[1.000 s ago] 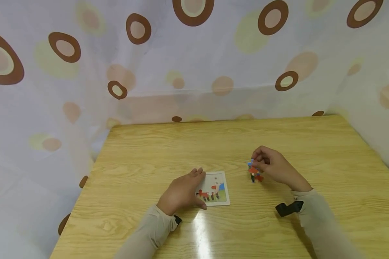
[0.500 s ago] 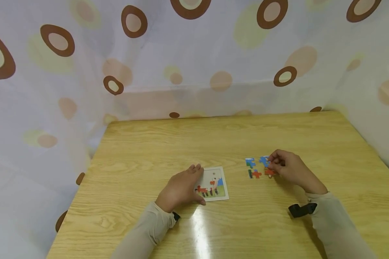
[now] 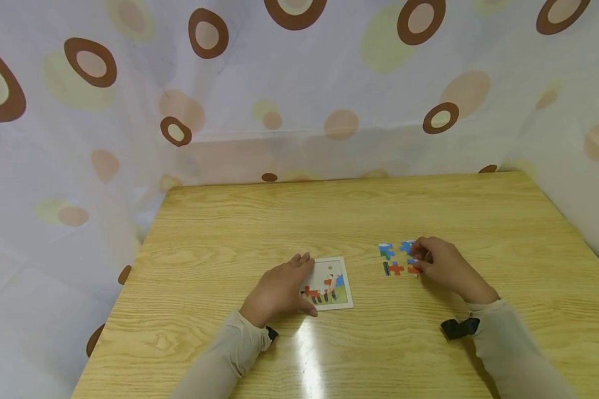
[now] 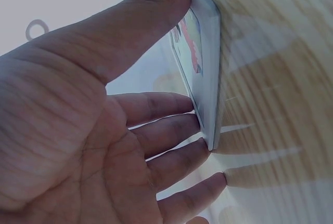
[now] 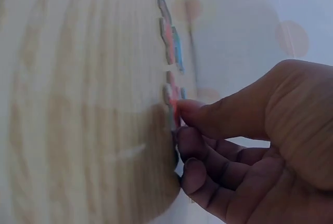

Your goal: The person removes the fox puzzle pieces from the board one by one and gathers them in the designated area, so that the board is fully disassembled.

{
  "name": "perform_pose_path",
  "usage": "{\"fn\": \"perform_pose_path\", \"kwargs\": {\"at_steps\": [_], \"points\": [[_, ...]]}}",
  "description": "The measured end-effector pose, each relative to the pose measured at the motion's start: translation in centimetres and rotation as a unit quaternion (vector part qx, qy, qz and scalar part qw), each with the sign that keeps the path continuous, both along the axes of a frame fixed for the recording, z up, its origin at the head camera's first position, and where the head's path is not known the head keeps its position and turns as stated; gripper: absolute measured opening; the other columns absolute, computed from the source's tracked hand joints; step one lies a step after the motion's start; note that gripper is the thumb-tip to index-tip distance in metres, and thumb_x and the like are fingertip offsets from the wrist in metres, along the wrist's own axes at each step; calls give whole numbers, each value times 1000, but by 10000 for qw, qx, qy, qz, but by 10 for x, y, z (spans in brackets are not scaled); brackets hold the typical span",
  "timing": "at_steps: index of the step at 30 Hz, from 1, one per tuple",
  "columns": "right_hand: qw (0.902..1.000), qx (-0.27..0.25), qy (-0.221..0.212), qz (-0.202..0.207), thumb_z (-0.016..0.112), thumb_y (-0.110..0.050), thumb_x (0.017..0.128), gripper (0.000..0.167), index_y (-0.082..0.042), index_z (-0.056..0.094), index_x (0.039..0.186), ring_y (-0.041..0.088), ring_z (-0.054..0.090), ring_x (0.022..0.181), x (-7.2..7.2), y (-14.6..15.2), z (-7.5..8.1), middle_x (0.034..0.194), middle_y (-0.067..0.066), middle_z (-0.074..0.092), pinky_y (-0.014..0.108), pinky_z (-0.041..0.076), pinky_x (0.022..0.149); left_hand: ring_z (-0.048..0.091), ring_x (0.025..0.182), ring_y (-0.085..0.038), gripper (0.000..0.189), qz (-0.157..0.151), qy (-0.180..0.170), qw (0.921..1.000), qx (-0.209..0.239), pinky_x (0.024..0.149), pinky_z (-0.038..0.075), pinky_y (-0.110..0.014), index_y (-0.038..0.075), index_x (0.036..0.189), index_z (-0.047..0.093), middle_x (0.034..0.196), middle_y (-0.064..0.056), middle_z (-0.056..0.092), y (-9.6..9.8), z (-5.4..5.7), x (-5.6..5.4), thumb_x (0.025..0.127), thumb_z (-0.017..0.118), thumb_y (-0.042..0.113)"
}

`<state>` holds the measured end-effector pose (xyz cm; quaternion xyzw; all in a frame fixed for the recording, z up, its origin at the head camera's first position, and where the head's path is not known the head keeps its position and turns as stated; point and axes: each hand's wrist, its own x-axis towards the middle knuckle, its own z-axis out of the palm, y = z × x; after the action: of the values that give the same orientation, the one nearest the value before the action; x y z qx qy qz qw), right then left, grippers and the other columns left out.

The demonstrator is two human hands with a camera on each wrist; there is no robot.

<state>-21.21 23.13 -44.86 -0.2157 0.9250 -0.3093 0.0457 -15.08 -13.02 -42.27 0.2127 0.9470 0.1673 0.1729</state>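
My left hand (image 3: pixel 279 291) lies at the left side of a white-framed jigsaw puzzle (image 3: pixel 349 289), partly covering it. In the left wrist view, its straight fingers (image 4: pixel 177 159) touch the board's edge, and the thumb lies along another edge. A partial picture with red pieces and a green ground shows inside the frame. To the right, my right hand (image 3: pixel 446 271) has curled fingers and pinches a red puzzle piece (image 3: pixel 412 267) at the tabletop. Beside it lie a red-and-green piece (image 3: pixel 394 269), a blue-and-green piece (image 3: pixel 386 251) and a blue piece (image 3: pixel 406 247), partly hidden by the fingers.
The wood-grain table (image 3: pixel 259 221) runs back to a curtain (image 3: pixel 299 100) printed with brown rings and dots. A black wrist strap mount (image 3: pixel 459 328) juts out from the right sleeve. Glare (image 3: pixel 306 354) falls on the table in front of the puzzle.
A bunch of pieces held in my right hand a second ago now lies spread out on the table. The right hand moved rightward, then slightly back left. The left hand stayed at the puzzle.
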Motion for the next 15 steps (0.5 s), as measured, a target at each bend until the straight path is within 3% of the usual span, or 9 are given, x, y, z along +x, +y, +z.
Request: {"fn": "perform_pose_path", "kwargs": {"at_steps": [6, 15], "points": [[9996, -8, 277, -59, 71, 9, 90, 13, 0, 64, 97, 18, 56, 75, 2, -3, -1, 87, 7, 61, 33, 50, 65, 30, 153, -30, 106, 10, 16, 10000, -18, 117, 35, -47, 0, 158, 39, 165, -15, 32, 0, 2, 1, 76, 92, 42], [9992, -376, 69, 141, 67, 6, 95, 9, 0, 65, 101, 12, 55, 66, 9, -32, 8, 81, 1, 62, 27, 48, 58, 30, 153, -30, 106, -15, 50, 10000, -54, 116, 37, -48, 2, 158, 40, 165, -14, 33, -1, 0, 0, 76, 93, 43]]}}
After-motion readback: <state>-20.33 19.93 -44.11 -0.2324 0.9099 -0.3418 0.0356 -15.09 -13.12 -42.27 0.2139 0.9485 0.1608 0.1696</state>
